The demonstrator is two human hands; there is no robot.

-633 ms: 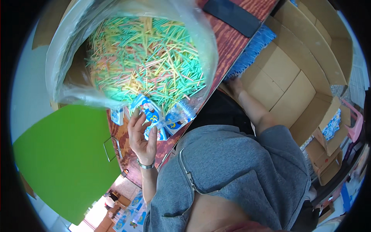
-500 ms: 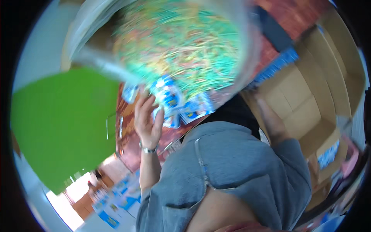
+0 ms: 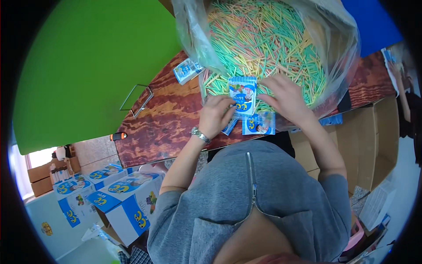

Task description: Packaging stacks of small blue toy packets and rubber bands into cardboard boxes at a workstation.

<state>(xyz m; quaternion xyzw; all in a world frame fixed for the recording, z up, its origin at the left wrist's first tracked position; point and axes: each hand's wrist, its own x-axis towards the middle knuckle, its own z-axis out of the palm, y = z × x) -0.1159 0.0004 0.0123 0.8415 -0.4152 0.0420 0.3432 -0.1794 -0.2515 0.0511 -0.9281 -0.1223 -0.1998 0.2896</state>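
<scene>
A small blue and white printed packet (image 3: 244, 90) stands out against a large clear plastic bag (image 3: 338, 66) of thin pastel sticks (image 3: 263, 48). The fingers of my left hand (image 3: 213, 118) are closed on the packet's lower left edge. Beside its right edge, my right hand (image 3: 288, 99) hovers over the sticks, thumb and fingers apart. Just below lies another packet (image 3: 259, 125), close to my body. A further packet (image 3: 229, 127) shows only in part under my left hand. One more packet (image 3: 187, 70) rests left of the bag.
The brown-red patterned table (image 3: 162, 127) carries a metal wire stand (image 3: 141, 102) and an orange and black object (image 3: 118, 136). A green board (image 3: 96, 66) fills the left. An open cardboard box (image 3: 360, 145) sits right. Printed cartons (image 3: 125, 198) stand lower left. Another person's arm (image 3: 401, 86) shows far right.
My right hand has come from the cardboard box up to the bag. My left hand, spread before, now closes on a packet. The whole view has turned and steadied.
</scene>
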